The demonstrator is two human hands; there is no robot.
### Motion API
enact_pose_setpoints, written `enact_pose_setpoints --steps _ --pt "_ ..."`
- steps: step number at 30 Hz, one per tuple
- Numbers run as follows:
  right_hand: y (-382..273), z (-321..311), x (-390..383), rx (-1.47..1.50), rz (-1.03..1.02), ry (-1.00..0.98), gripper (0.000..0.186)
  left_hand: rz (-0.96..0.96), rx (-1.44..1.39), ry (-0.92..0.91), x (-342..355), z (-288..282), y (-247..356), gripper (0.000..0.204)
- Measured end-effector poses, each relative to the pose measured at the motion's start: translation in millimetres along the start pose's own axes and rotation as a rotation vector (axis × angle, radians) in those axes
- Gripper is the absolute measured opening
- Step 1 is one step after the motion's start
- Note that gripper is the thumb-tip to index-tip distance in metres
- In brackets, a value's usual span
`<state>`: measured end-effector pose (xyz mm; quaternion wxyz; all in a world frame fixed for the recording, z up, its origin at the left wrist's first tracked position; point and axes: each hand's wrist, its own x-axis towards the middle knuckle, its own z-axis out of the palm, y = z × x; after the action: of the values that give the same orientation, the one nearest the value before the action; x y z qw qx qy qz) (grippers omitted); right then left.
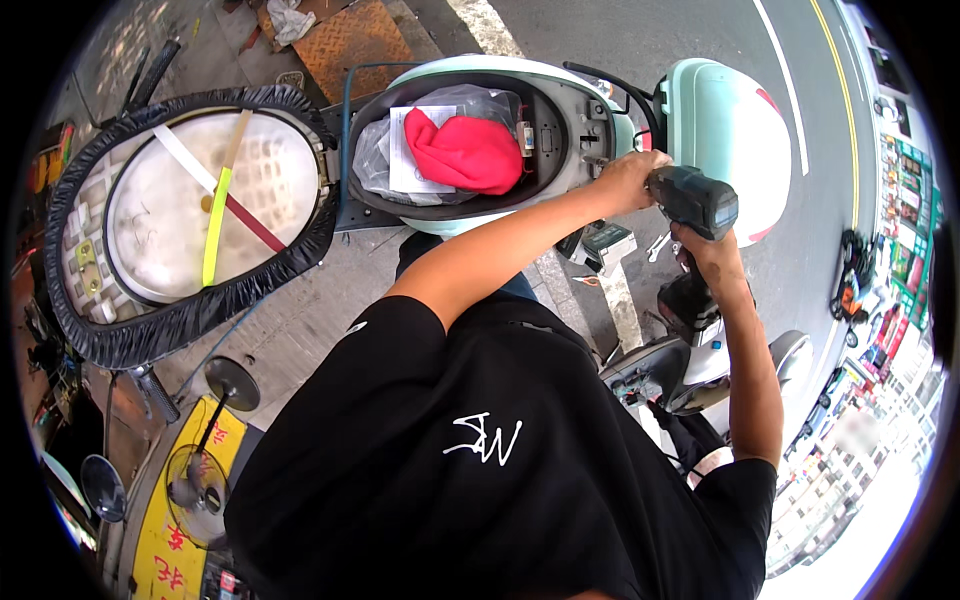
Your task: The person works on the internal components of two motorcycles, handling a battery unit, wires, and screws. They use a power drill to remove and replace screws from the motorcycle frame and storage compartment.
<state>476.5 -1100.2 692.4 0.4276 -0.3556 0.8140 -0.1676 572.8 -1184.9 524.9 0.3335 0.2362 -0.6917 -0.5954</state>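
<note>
While a cordless power driver (695,203) is being held at the rear of a mint-green scooter (440,224), its housing is lying between two bare hands, with the left hand (632,182) at its front end and the right hand (703,252) below it. The long axis of the housing is running across the view, sloping slightly down toward the right; its nose is being turned left, toward the left fingers, and its bit is being hidden from view. Below the housing, a black battery pack (688,308) is hanging beside the right wrist.

By the right hand, the nearer one, the driver's handle is being gripped, with the fingers being wrapped around it. By the left hand, a loosely bunched grip is being kept at the nose, touching it or just beside it; whether anything is being pinched there cannot be made out.

Just right of the left hand, a mint-green top box (708,100) is standing. To the left, within an under-seat compartment (546,160), a red cloth (465,152) is being carried. Under the hands, a small box (610,245) and metal wrenches (657,247) are lying close together.
</note>
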Motion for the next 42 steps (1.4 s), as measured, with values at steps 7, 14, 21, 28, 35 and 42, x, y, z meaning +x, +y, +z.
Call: enact_pose_setpoints --steps 7,14,21,28,35,42 --pt "28.7 1.9 -16.4 0.054 0.048 0.055 0.032 0.044 -0.005 -0.002 -4.3 22.0 -2.9 0.012" --pt "25.6 0.7 -18.7 0.162 -0.061 0.112 0.029 0.167 0.027 0.151 15.0 14.7 12.9 0.014" --pt "10.8 14.4 26.7 0.250 -0.050 0.155 0.029 0.160 0.128 0.163 49.0 -1.6 -18.6 0.014" --pt "1.8 9.6 45.7 0.452 0.078 0.091 0.027 -0.010 0.173 -0.039 63.7 -8.4 -38.6 0.027" --pt "-34.5 -13.9 73.5 0.077 -0.028 -0.011 0.027 -0.060 0.298 0.012 18.9 -59.4 -91.0 0.030" --pt "-50.7 -0.5 74.6 -0.079 -0.067 -0.020 0.023 0.083 0.640 -0.298 -51.3 -29.9 -113.6 0.030"
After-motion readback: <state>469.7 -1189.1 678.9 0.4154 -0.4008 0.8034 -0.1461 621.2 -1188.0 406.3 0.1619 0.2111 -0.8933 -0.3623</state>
